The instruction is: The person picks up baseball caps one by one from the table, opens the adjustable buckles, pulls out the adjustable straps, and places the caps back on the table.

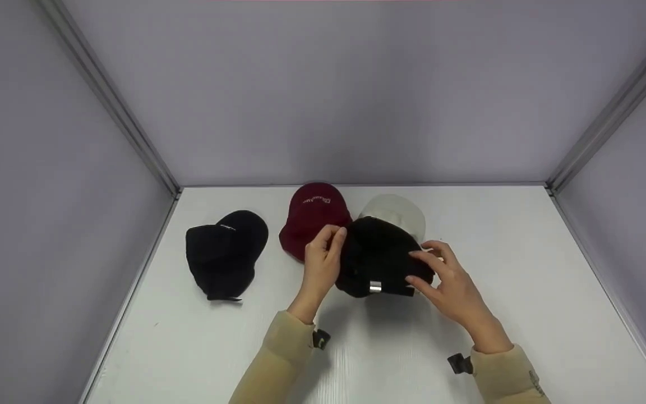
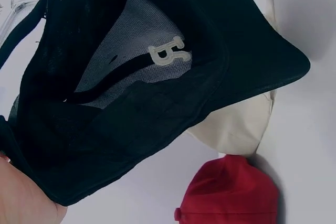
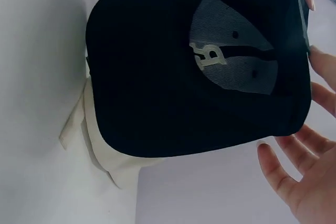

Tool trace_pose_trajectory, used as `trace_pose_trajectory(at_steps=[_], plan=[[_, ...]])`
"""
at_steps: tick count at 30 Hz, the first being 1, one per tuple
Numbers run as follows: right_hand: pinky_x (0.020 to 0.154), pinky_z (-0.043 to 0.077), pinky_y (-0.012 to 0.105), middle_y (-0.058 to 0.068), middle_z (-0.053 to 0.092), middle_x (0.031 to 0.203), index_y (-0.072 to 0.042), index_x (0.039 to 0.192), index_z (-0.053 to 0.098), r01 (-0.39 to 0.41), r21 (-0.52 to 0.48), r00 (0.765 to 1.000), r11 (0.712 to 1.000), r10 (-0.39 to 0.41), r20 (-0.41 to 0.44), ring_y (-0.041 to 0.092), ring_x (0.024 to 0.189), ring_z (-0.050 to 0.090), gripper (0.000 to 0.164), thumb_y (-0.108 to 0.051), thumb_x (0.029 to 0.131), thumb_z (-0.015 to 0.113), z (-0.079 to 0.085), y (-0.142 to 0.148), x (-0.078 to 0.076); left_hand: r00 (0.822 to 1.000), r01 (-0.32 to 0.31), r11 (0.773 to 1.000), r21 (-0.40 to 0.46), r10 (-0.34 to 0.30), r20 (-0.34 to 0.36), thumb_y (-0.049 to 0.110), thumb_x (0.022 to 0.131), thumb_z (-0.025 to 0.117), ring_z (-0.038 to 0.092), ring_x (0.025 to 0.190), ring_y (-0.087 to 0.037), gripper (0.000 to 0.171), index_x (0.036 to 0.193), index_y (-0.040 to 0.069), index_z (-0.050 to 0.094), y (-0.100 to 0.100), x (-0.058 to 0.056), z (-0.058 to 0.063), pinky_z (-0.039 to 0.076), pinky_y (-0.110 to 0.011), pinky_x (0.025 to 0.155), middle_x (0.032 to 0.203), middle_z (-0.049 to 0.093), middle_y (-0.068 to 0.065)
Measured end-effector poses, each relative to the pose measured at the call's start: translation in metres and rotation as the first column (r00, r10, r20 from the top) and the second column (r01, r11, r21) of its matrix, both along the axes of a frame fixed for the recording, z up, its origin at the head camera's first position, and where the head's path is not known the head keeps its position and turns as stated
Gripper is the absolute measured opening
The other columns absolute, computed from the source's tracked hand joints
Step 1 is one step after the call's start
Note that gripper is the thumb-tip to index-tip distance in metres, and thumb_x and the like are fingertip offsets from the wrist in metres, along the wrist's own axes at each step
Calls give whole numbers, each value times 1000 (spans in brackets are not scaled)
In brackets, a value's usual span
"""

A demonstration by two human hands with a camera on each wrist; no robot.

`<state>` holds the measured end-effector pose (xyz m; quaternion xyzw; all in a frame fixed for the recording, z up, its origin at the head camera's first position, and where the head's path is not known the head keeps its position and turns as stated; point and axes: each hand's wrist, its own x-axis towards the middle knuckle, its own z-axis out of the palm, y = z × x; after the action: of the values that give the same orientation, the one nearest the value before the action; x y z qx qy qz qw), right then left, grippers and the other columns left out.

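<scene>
Above the table, a black cap (image 1: 384,258) with a silver strap buckle (image 1: 375,287) is held up. Its inside faces both wrist cameras, showing a see-through mesh panel (image 2: 118,40) and a pale letter patch (image 3: 210,56). At the cap's left edge, my left hand (image 1: 323,258) pinches it between thumb and fingers. My right hand (image 1: 455,289) is at the opposite edge, its fingers spread and lightly bent, fingertips touching the cap. Some right fingertips are hidden behind the cap's edge in the right wrist view.
Behind the held cap lies a cream cap (image 1: 396,210), partly covered by it. A dark red cap (image 1: 314,216) is to its left, and another black cap (image 1: 222,252) lies farther left. Grey-white walls (image 1: 356,101) border the white table (image 1: 199,348).
</scene>
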<state>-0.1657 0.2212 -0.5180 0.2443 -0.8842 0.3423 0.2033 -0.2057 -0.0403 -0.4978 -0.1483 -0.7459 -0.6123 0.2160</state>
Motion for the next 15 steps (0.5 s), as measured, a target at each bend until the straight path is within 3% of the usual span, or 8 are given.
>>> trace_pose_trajectory(at_steps=[4,10,12,14,15], plan=[[58,49,27,12,49,132,-12,125,65,6,47,1000,999,-6,-8,23,109,54,44,-16,84,80,-2,-3,-3,1000,-10,1000,18,10,3,10,101,54,45,67,-13,19,92,-4,64,4,1,0,38,-24,61,72,55,-12],[77,53,38,13,53,122,-7,113,69,38,103,993,994,-26,-114,26,104,58,35,-12,81,82,-7,-6,-9,1000,-5,1000,8,5,-15,2,100,53,45,67,-12,17,90,-9,61,9,18,23,39,-24,62,71,54,-14],[78,53,38,13,54,117,-6,107,69,41,100,988,994,-25,-152,25,100,59,31,-9,80,83,-9,-7,-11,1000,-2,1000,4,2,-20,1,100,54,46,67,-12,16,90,-8,61,10,23,29,40,-25,63,72,55,-14],[76,54,37,12,56,113,-5,102,70,37,91,981,995,-19,-195,24,97,61,26,-4,78,83,-11,-7,-13,1000,-6,1000,0,6,-24,2,100,54,47,68,-12,15,90,-8,61,10,24,30,40,-26,63,73,56,-16],[75,54,36,12,57,111,-4,99,70,33,84,976,996,-14,-216,24,95,61,24,-1,78,82,-12,-7,-14,1000,-10,1000,-2,10,-23,3,100,54,47,68,-13,16,91,-7,62,10,21,25,41,-26,63,73,57,-16]])
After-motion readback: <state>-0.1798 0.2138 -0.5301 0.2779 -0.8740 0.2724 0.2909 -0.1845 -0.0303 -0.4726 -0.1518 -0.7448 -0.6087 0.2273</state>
